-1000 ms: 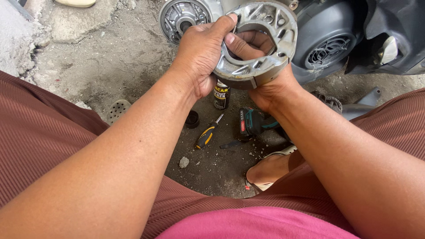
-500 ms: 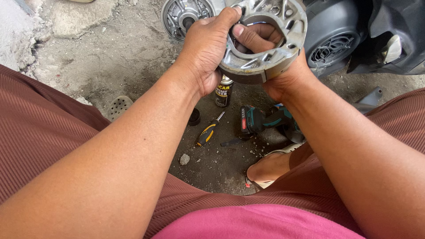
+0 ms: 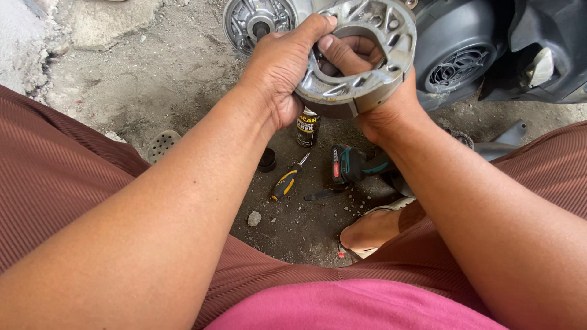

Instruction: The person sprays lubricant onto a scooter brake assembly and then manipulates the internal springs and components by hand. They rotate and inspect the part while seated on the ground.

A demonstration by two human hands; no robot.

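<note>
Both my hands hold a grey metal brake-shoe ring [image 3: 367, 85] up in front of me. My left hand [image 3: 284, 67] grips its left side, thumb hooked over the top edge. My right hand [image 3: 382, 113] supports it from below and behind, with fingers poking through the ring's open middle. Just beyond the ring sits a round metal hub [image 3: 254, 21] on a dark scooter engine cover [image 3: 458, 55].
On the dirty concrete below lie a black spray can [image 3: 307, 127], a black cap [image 3: 266, 160], a yellow-and-black screwdriver [image 3: 287, 181] and a teal power tool [image 3: 354, 164]. My sandalled foot [image 3: 370, 229] rests near them. A round drain grate [image 3: 162, 144] is at left.
The ring and both hands have shifted slightly up and toward the hub; the grip is unchanged.
</note>
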